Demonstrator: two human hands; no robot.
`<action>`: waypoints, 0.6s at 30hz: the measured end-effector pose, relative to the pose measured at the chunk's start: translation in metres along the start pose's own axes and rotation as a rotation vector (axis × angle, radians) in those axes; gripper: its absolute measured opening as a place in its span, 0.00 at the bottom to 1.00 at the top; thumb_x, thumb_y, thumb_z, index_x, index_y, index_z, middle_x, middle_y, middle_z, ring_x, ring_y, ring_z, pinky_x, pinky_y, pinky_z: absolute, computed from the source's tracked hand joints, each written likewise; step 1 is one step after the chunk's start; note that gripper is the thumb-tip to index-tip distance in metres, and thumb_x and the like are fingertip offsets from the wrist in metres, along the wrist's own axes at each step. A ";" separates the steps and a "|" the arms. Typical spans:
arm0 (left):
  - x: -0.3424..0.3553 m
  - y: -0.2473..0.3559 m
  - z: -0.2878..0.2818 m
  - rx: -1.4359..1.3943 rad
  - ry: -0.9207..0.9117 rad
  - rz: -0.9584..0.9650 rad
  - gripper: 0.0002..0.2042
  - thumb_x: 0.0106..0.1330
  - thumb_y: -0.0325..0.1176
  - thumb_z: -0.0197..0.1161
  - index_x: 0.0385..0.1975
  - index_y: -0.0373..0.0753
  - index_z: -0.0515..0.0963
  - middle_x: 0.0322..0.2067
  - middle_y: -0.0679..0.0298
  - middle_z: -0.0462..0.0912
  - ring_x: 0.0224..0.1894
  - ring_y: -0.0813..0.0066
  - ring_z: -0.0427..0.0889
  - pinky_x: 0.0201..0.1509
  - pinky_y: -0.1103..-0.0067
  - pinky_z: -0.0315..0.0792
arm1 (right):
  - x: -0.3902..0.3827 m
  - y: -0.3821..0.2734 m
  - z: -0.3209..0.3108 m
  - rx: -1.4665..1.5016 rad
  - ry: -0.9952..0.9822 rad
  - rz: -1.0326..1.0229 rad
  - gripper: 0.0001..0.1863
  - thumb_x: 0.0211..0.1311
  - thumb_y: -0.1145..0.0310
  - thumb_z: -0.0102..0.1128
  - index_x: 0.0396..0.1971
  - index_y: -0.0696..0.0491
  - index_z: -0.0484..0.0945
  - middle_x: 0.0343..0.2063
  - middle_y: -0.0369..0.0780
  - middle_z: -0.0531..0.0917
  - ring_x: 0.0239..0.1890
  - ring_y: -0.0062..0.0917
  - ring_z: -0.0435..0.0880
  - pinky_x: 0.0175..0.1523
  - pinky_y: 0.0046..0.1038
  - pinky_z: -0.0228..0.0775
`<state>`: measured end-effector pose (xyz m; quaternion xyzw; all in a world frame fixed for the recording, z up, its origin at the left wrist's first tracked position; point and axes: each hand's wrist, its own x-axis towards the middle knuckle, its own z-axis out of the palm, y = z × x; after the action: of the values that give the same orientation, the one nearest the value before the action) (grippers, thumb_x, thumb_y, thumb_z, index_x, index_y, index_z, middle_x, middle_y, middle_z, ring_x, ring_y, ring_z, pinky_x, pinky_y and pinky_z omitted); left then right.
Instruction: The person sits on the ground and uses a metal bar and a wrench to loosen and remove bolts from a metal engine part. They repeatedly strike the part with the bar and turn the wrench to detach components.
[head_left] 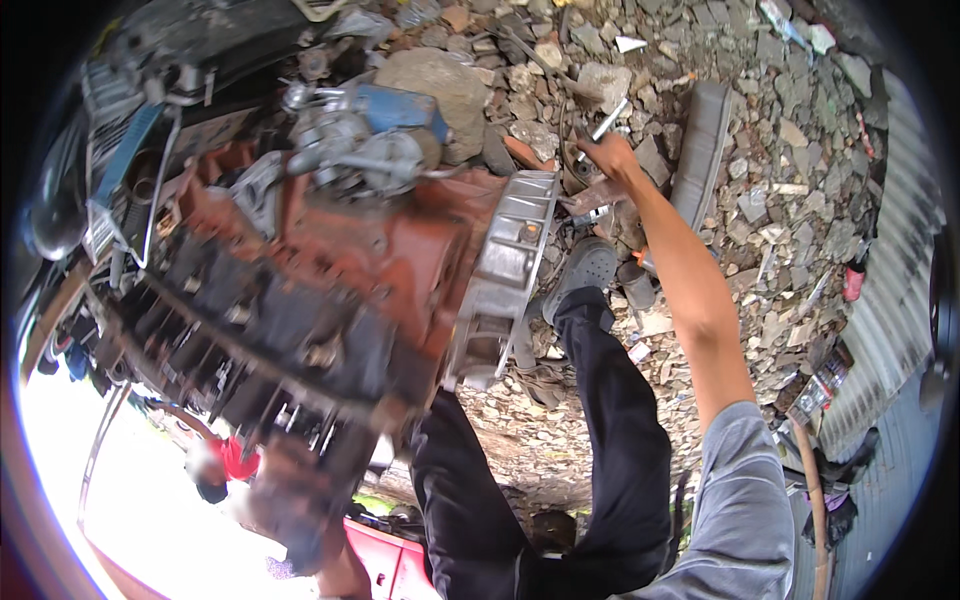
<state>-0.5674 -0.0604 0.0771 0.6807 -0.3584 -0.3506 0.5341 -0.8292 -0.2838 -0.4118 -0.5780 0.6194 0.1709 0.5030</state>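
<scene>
My right hand reaches far out over the rubble, fingers closed around a silver metal wrench that points up and away. Just left of that arm lies a big rust-red engine block with a grey bell housing on its near end. My left forearm comes up from the lower edge, blurred, and my left hand lies against the engine's dark lower side. The blur hides how it grips. My black-trousered leg and grey shoe stand beside the housing.
Broken stones cover the ground. A long grey curved part lies right of my right hand, and corrugated metal sheet lines the right side. A person in red crouches at the lower left. A red box sits below.
</scene>
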 end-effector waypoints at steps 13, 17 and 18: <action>-0.030 0.021 -0.026 0.281 -0.168 -0.212 0.18 0.67 0.36 0.51 0.47 0.30 0.79 0.43 0.52 0.84 0.44 0.63 0.83 0.51 0.71 0.73 | -0.525 -0.161 -0.121 0.409 0.327 -0.274 0.22 0.66 0.59 0.58 0.46 0.66 0.78 0.25 0.40 0.80 0.26 0.23 0.77 0.33 0.30 0.69; -0.062 0.102 -0.026 0.366 0.089 -0.183 0.23 0.72 0.45 0.52 0.52 0.29 0.76 0.49 0.46 0.82 0.54 0.58 0.80 0.56 0.70 0.71 | -0.634 -0.221 -0.102 0.498 0.057 -0.402 0.23 0.67 0.57 0.58 0.46 0.65 0.77 0.23 0.39 0.78 0.24 0.21 0.73 0.30 0.30 0.66; -0.081 0.117 -0.029 0.199 0.212 -0.307 0.26 0.74 0.49 0.50 0.56 0.29 0.74 0.50 0.48 0.81 0.55 0.59 0.79 0.58 0.71 0.70 | -0.662 -0.237 -0.096 0.434 0.003 -0.478 0.23 0.67 0.57 0.58 0.46 0.65 0.77 0.23 0.39 0.78 0.24 0.21 0.73 0.30 0.29 0.66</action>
<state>-0.5956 0.0030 0.2051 0.8098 -0.2252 -0.3171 0.4392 -0.7752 -0.0650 0.2608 -0.5865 0.4890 -0.0890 0.6395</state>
